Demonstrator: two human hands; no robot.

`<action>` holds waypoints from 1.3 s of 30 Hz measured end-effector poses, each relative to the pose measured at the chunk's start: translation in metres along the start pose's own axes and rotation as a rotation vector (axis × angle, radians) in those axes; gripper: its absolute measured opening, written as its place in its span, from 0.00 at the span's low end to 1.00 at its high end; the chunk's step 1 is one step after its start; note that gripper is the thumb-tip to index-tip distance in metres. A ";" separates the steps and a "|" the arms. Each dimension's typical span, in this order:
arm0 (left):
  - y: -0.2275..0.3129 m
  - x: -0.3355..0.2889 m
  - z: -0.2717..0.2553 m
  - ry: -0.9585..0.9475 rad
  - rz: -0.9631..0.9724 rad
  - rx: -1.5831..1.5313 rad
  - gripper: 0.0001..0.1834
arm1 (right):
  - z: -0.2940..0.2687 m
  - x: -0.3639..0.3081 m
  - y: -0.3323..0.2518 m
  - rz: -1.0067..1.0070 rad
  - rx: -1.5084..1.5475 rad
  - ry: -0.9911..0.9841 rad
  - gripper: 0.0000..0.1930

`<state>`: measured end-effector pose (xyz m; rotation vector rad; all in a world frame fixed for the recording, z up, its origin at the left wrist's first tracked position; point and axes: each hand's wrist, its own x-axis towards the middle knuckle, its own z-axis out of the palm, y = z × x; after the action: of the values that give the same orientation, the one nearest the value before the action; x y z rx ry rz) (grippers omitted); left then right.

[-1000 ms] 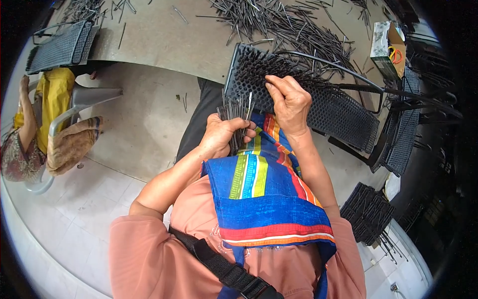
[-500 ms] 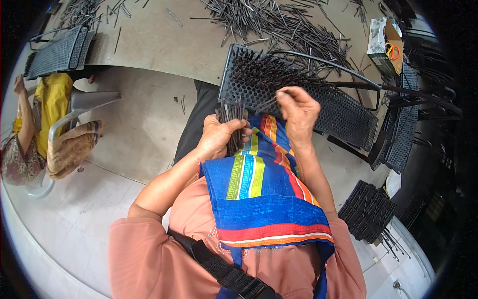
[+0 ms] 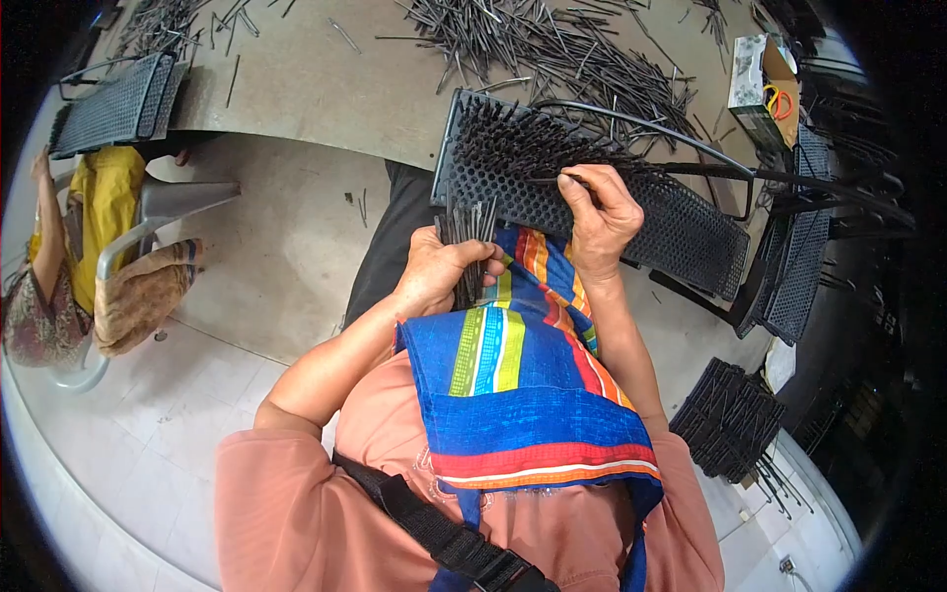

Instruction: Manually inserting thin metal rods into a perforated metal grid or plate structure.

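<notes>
A bundle of thin dark sticks (image 3: 471, 223) stands upright in my left hand (image 3: 435, 266), its fingers wrapped round it and the thumb across the front. My right hand (image 3: 604, 222) pinches a single dark stick (image 3: 545, 181) between thumb and fingertips, its free end pointing left. The stick lies just over a black perforated rack (image 3: 691, 234) that slopes down to the right. Many of the rack's holes at its far left hold upright sticks (image 3: 513, 135); rows of bare holes show nearer me. Which hole the pinched stick is closest to cannot be made out.
A large heap of loose sticks (image 3: 552, 49) covers the table (image 3: 306, 74) beyond the rack. A box with orange-handled scissors (image 3: 779, 101) stands at the far right. At left, another person sits in a grey chair (image 3: 158, 212) by a second rack (image 3: 118, 104). A stack of dark racks (image 3: 728, 419) lies lower right.
My right hand has moved slightly up and to the right, bringing the stick from near the bundle to over the rack. The left hand has barely shifted.
</notes>
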<state>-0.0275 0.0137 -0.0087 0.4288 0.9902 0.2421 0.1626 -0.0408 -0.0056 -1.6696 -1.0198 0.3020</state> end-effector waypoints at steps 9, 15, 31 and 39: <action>-0.001 0.002 -0.002 -0.020 -0.016 -0.033 0.04 | 0.010 0.001 -0.007 -0.137 -0.153 -0.035 0.06; 0.003 -0.001 -0.001 -0.030 -0.001 -0.078 0.03 | 0.008 0.014 -0.019 -0.188 -0.307 -0.180 0.05; 0.013 -0.013 -0.002 -0.105 0.057 -0.119 0.06 | 0.021 -0.023 -0.015 0.833 0.598 -0.444 0.03; 0.004 -0.008 -0.029 0.132 0.008 -0.088 0.05 | 0.047 -0.011 -0.032 0.408 0.476 -0.099 0.03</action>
<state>-0.0562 0.0214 -0.0141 0.3395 1.1033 0.3234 0.1098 -0.0172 0.0025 -1.4176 -0.6042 0.8358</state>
